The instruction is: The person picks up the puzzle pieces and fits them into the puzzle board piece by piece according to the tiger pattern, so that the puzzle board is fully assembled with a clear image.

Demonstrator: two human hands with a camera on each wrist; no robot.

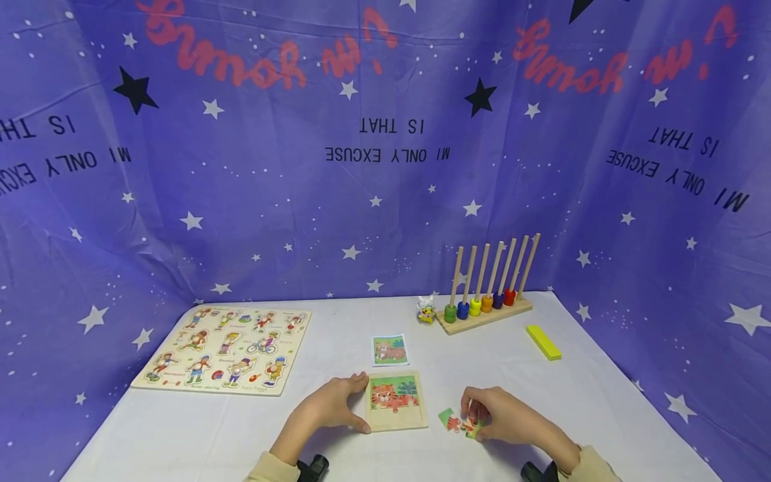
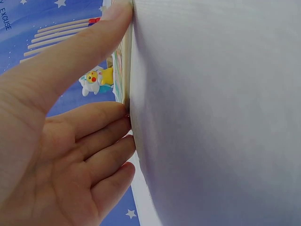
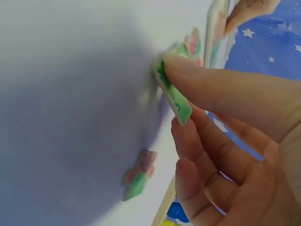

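My left hand (image 1: 337, 404) rests at the left side of a wooden puzzle board (image 1: 397, 423), its thumb at the near corner and fingertips at the far one. The left wrist view shows those fingers mostly straight against the board's edge. A red tiger picture (image 1: 394, 395) fills the upper part of the board. To the right, my right hand (image 1: 502, 415) pinches a green puzzle piece (image 3: 176, 96) between thumb and fingers, just over the table. One loose piece (image 1: 448, 419) lies left of that hand. Another loose piece (image 3: 139, 175) shows in the right wrist view.
Behind the board lies a tiger picture card (image 1: 390, 350). A peg puzzle (image 1: 223, 348) with sports figures is at the left. Farther back stand a small toy figure (image 1: 425, 310) and a bead rack (image 1: 484, 316). A yellow block (image 1: 543, 342) lies at the right.
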